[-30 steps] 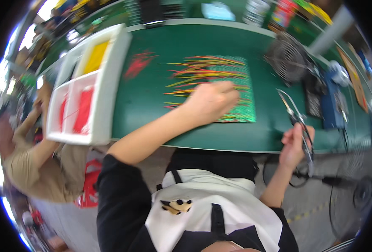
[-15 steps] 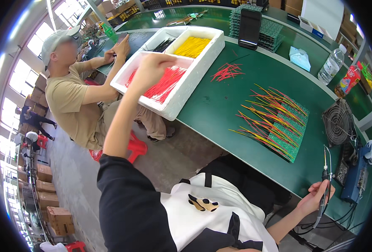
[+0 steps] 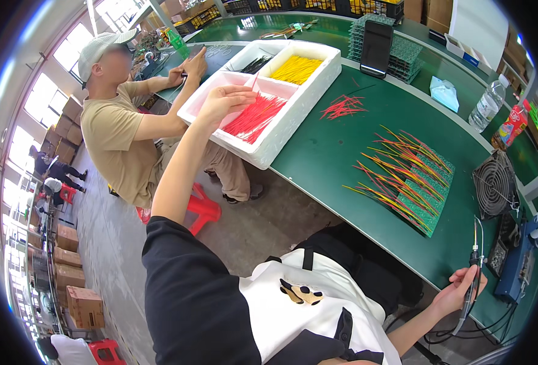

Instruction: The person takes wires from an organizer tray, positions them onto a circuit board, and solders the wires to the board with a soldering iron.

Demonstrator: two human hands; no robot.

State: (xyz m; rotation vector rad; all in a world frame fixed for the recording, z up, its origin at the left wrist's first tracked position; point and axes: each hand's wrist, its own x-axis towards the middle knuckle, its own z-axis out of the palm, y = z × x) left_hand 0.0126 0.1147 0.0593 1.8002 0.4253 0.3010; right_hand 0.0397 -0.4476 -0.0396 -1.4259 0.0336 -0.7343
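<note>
My left hand [image 3: 225, 102] reaches over the near compartment of a white foam box [image 3: 269, 155], its fingers pinched together. A thin red wire [image 3: 255, 82] stands up at the fingertips. Beneath the hand lie many loose red wires [image 3: 254, 120]; yellow wires [image 3: 296, 70] and black wires [image 3: 257, 64] fill the other compartments. On the right, my right hand [image 3: 460, 289] is closed round a soldering iron [image 3: 471, 274], its tip pointing up. Between the hands lies a green circuit board panel [image 3: 430, 210] with red and yellow wires [image 3: 396, 173] sticking out to the left.
A small pile of red wires [image 3: 343, 107] lies on the green table [image 3: 317, 152]. Behind it are a phone [image 3: 376, 48], stacked green boards [image 3: 406, 58], and a water bottle [image 3: 488, 104]. A fan [image 3: 495, 184] and blue soldering station [image 3: 517, 261] stand right. A co-worker [image 3: 120, 121] sits left.
The view has shifted, so the scene sits farther right. Relative to the foam box, my left hand has drawn back left, and a red wire now shows at its fingers. The right hand keeps the soldering iron.
</note>
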